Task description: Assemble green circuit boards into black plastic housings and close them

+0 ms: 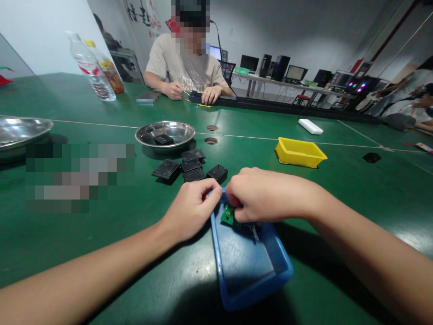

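A blue tray stands on the green table in front of me. My left hand is closed at the tray's far left corner, thumb against the fingers at the rim. My right hand reaches into the far end of the tray with its fingers curled down. Beside those fingers lies a green circuit board, with dark parts partly hidden under the hand. Whether the right fingers grip anything is hidden. Several black plastic cases lie just beyond my left hand.
A steel dish holds a black case. A yellow bin and a white object are at right. Another steel dish and bottles are at left. Across the table sits a person, handling a black bar.
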Motion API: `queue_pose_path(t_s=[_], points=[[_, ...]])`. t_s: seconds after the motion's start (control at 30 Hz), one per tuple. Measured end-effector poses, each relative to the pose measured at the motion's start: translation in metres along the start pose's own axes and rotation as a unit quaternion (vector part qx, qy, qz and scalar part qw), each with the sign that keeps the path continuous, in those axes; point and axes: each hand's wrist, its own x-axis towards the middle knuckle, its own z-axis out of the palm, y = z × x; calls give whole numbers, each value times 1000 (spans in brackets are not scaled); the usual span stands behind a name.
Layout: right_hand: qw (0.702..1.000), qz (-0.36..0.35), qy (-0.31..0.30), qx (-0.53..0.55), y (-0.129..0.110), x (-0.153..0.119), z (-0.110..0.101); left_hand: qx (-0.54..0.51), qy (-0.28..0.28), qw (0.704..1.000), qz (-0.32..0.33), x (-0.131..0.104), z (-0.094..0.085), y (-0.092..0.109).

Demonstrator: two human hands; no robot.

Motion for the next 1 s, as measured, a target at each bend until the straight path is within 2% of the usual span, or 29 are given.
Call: queue_pose_path(t_s=[0.13,0.27,0.37,0.43,0.47,0.5,0.57,0.63,0.7,0.8,0.93,1.0], points=[[995,-36,-17,96,13,-3,-8,2,-3,1000,6,0,0,2],[973,-35,-12,230,40,-16,-19,3,-1,1000,1,-1,-1,4],[964,15,68,257,65,-21,-24,4,-1,1000,-1,-1,-2,4],[966,70,112,224,79,-18,-21,7,-7,1000,0,-1,-2,4],[969,96,114,195,85,-15,-18,8,-12,1000,2,0,-2,4],[974,116,99,164,88,-11,-14,10,-17,1000,5,0,-2,3],[984,131,31,120,92,-3,-6,11,-28,999,12,0,-2,3],[986,121,-34,109,92,3,-1,10,-37,999,19,-1,-3,3],[985,103,-69,123,90,5,0,7,-43,999,23,-2,-3,3],[980,78,-83,164,87,2,-3,2,-46,999,27,-2,-3,4],[969,42,-51,238,78,-1,-6,1,-43,999,29,-1,-2,5],[962,20,-67,265,70,1,-4,0,-41,999,29,-1,-2,5]])
